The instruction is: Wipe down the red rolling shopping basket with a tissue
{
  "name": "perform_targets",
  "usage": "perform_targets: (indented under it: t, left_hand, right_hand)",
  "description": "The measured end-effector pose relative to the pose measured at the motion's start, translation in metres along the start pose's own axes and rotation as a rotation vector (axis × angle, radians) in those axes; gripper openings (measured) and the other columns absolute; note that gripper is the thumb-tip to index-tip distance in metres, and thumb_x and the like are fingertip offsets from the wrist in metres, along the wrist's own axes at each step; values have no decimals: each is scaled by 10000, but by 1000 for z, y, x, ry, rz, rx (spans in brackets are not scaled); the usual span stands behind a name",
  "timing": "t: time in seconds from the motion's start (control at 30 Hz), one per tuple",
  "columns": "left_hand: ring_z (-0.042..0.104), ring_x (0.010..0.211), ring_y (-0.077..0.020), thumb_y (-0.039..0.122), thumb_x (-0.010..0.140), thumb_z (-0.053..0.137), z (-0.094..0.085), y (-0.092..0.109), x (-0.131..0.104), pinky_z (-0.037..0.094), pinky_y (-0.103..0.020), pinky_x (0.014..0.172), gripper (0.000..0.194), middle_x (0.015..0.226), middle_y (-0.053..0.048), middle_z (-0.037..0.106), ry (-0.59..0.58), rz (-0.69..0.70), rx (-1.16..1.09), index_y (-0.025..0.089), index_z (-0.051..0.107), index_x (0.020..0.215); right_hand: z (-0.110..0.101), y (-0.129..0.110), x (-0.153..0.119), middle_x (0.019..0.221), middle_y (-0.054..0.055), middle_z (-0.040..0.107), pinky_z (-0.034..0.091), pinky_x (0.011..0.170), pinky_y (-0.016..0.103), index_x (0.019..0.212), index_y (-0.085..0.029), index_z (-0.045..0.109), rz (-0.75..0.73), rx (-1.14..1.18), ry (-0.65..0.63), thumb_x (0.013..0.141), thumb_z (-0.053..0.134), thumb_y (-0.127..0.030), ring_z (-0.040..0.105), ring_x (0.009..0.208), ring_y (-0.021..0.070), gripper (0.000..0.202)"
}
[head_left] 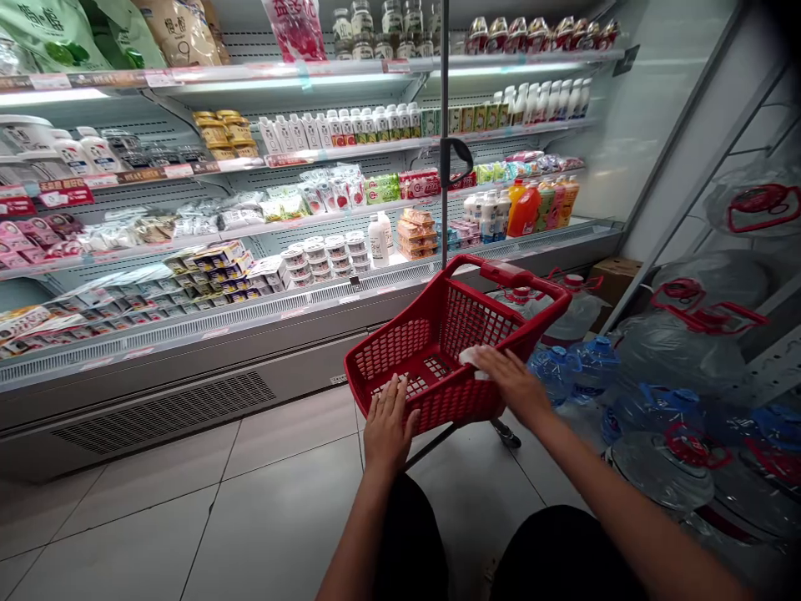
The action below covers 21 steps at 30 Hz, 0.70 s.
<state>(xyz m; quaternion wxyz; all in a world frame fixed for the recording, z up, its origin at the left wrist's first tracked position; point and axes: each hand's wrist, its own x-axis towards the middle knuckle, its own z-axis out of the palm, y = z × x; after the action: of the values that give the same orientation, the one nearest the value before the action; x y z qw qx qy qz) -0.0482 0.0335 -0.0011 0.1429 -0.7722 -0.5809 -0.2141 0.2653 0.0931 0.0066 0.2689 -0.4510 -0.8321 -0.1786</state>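
Note:
A small red plastic shopping cart (369,359) stands in front of me, with nothing in its perforated basket. My right hand (510,380) lies over the cart's near upper edge and holds a white cloth or tissue (474,361) under its fingers against the rim. Fingers extended and close together, my left hand (388,421) rests at the near left corner of the same rim; nothing shows in it. The cart's thin metal legs and a dark caster (505,432) are visible below the basket.
A refrigerated display case (206,367) with several shelves of cartons, bottles and tubs runs behind the cart. Large water jugs (682,359) with red handles crowd the right side. Blue-capped bottles (591,367) stand beside the cart. Pale tiles (281,517) cover the floor.

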Motion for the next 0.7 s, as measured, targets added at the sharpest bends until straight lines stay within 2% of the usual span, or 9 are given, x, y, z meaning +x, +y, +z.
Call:
perform_targets:
  t: [0.07, 0.13, 0.2, 0.37, 0.43, 0.47, 0.53, 0.7]
  left_hand:
    - [395, 1521, -235, 400, 1080, 415, 1, -6, -2, 379, -460, 1237, 694, 1674, -57, 357, 15, -24, 5, 285, 87, 1680]
    - [403, 1517, -247, 414, 1072, 433, 4, -4, -2, 376, -463, 1238, 723, 1676, -71, 351, 35, -49, 14, 269, 73, 1682]
    - [406, 1515, -260, 436, 1064, 449, 7, 4, 0, 374, -473, 1237, 764, 1683, -94, 327, 47, -72, 19, 238, 48, 1683]
    - [338, 1549, -274, 471, 1054, 465, 9, 31, 2, 369, -476, 1234, 820, 1698, -143, 278, 38, -64, -11, 180, 22, 1680]
    - [325, 1555, -263, 471, 1056, 459, 8, 34, 1, 375, -453, 1230, 812, 1695, -138, 296, 19, -22, -44, 172, 32, 1679]
    - [328, 1554, -251, 472, 1059, 454, 6, 32, 1, 382, -433, 1226, 806, 1692, -132, 307, 5, 7, -62, 168, 35, 1678]
    - [352, 1543, -227, 467, 1065, 442, 4, 23, 0, 384, -405, 1225, 793, 1686, -115, 330, -23, 61, -80, 167, 37, 1677]
    - [413, 1511, -231, 444, 1053, 476, 3, -8, -3, 318, -458, 1267, 805, 1661, -91, 386, -56, 77, -7, 204, 30, 1679]
  right_hand:
    - [-3, 21, 1, 1657, 19, 391, 329, 1252, 488, 1664, -287, 184, 44, -25, 8, 948, 320, -11, 374, 1524, 187, 780]
    - [1, 22, 5, 1647, 31, 411, 336, 1249, 491, 1664, -271, 194, 64, -5, 21, 943, 319, -11, 369, 1527, 192, 777]
    - [12, 0, 12, 1622, 46, 455, 341, 1248, 490, 1658, -255, 229, 72, 49, 45, 943, 317, -12, 383, 1520, 196, 761]
    - [35, -88, 20, 1583, 54, 512, 383, 1232, 463, 1624, -236, 332, -52, 216, 19, 938, 362, -22, 446, 1482, 187, 720]
    - [35, -104, 18, 1582, 49, 512, 387, 1232, 451, 1623, -239, 335, -110, 247, 2, 942, 402, -43, 461, 1471, 181, 712]
    - [33, -104, 16, 1583, 39, 512, 381, 1236, 445, 1624, -250, 331, -130, 249, -10, 945, 413, -50, 464, 1468, 174, 712]
    - [28, -84, 13, 1580, 10, 515, 360, 1246, 441, 1627, -286, 318, -134, 220, -32, 948, 405, -45, 468, 1463, 159, 725]
    - [19, -2, 13, 1593, 12, 498, 339, 1246, 498, 1634, -306, 291, 43, 88, -20, 929, 335, 7, 447, 1480, 172, 773]
